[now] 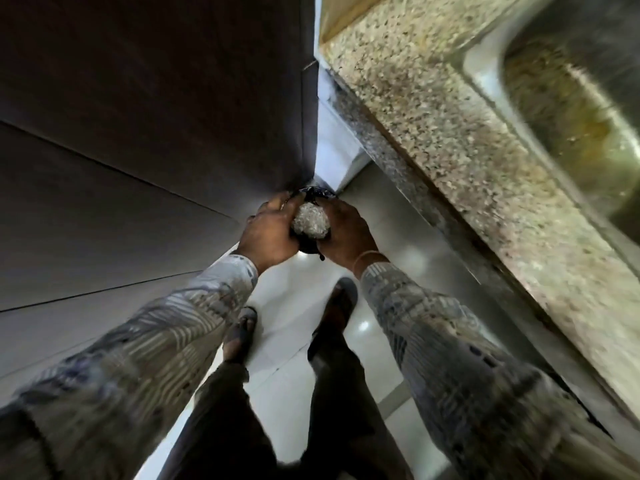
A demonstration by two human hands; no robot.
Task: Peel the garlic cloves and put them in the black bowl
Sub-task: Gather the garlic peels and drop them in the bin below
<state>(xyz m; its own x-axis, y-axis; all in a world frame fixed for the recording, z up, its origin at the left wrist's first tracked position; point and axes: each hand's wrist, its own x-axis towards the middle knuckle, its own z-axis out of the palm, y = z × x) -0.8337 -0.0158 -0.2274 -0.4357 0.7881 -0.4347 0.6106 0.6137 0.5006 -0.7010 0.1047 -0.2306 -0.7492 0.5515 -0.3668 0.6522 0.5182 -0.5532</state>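
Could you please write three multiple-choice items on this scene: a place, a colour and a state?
1. Where is the sink? A) in the counter, on the person's right B) on the floor C) on the person's left.
2. What colour is the bowl? A) red B) black C) yellow.
3. How is the bowl held? A) by both hands B) by one hand C) resting on the counter.
Answers: 1 A, it sits in the speckled counter; 2 B, its rim shows black; 3 A, the left hand and right hand grip its sides.

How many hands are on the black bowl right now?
2. The left hand grips the black bowl on its left side, the right hand on its right; their fingers are partly hidden.
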